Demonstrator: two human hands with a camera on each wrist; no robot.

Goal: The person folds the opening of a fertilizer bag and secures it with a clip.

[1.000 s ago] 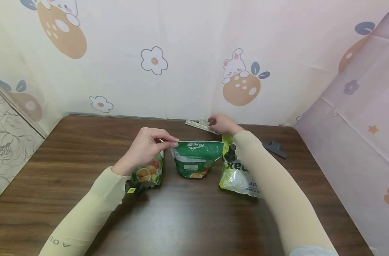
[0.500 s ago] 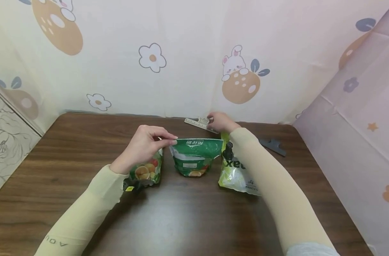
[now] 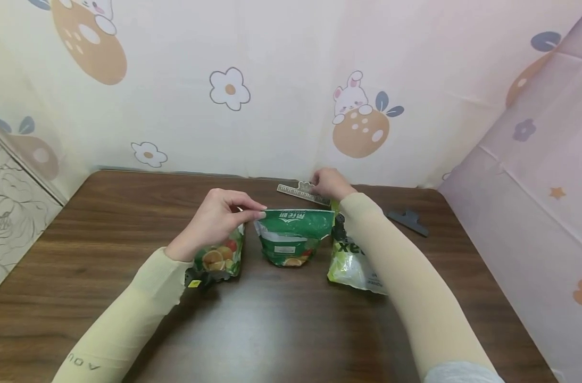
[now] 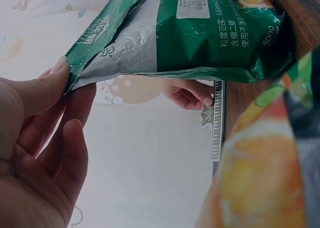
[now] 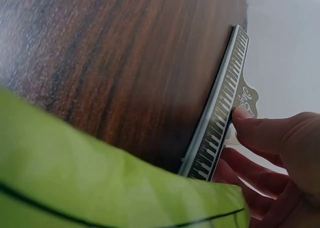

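Observation:
My left hand pinches the top left corner of a green and silver pouch between thumb and fingers. The pouch stands upright on the table, its top flap folded over. In the left wrist view the pinched pouch corner is close up. At the table's far edge lies a wide bulldog clip with a piano-key pattern. My right hand pinches the clip's handle, thumb on top and fingers beneath; in the right wrist view some of those fingers are partly behind the clip.
A fruit-printed pouch with a dark clip stands by my left wrist. Under my right forearm is a lime and white bag, partly hidden. A dark grey clip lies to the right. A patterned curtain hangs behind the table.
The piano-key clip has shifted slightly toward me and turned a little in my right hand. My left hand and the green pouch look the same.

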